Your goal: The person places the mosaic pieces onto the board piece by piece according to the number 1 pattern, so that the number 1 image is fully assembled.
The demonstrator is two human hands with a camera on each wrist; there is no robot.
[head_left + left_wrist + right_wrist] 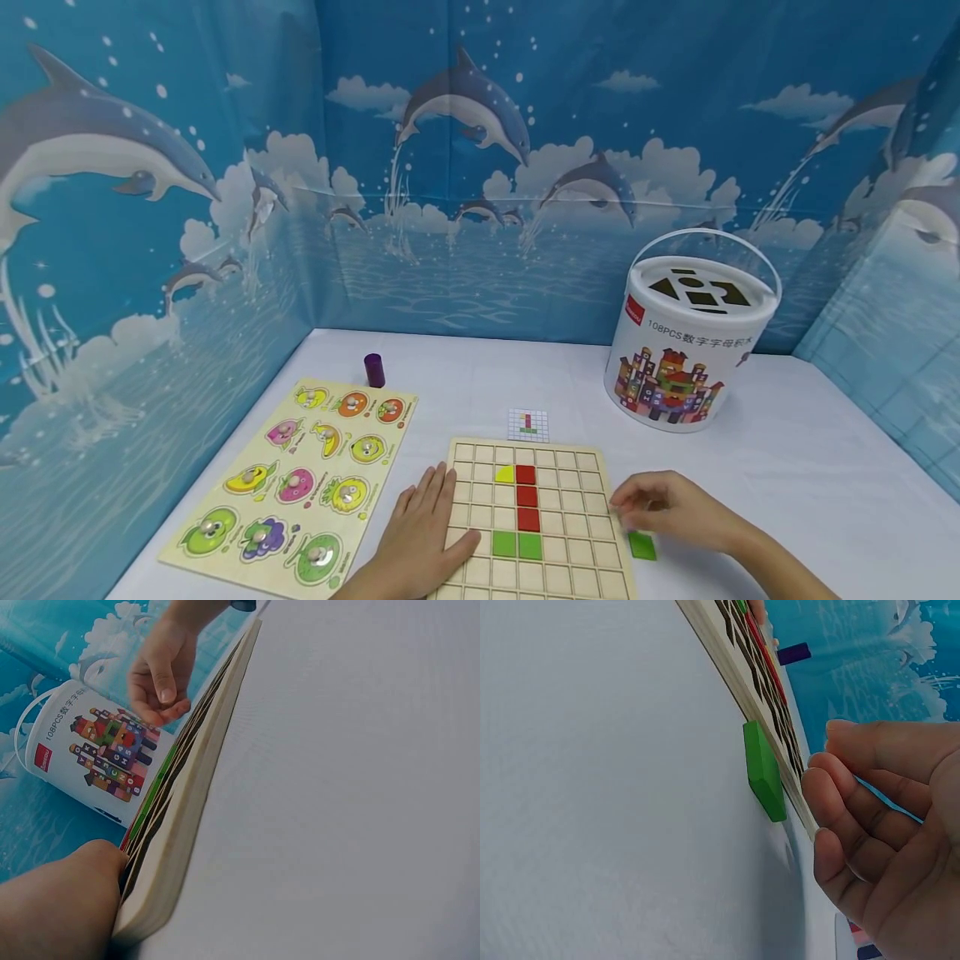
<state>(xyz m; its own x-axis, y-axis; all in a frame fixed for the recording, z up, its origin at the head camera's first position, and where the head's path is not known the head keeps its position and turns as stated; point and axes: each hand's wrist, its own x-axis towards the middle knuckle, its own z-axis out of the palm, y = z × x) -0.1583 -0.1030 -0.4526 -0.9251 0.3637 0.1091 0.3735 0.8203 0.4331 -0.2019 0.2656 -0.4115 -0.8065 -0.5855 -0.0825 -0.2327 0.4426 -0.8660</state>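
Observation:
My left hand (420, 533) rests with straight fingers along the left edge of a wooden grid board (570, 525), its thumb over the board's squares. On the grid sit a column of red square tiles (528, 497), a yellow quarter-round tile (506, 474) and two green square tiles (517, 545). Beside the board's right edge is my right hand (667, 508), its fingers loosely bent with nothing between them in the right wrist view. A loose green square tile (763, 771) lies on the table against the board's side, just under that hand.
A small pattern card (528, 424) lies behind the board. To the left is a fruit puzzle board (300, 483) with a purple cylinder (374, 371) behind it. A white block bucket (686, 333) with a raised handle stands at the back right, before a dolphin-print curtain (465, 167).

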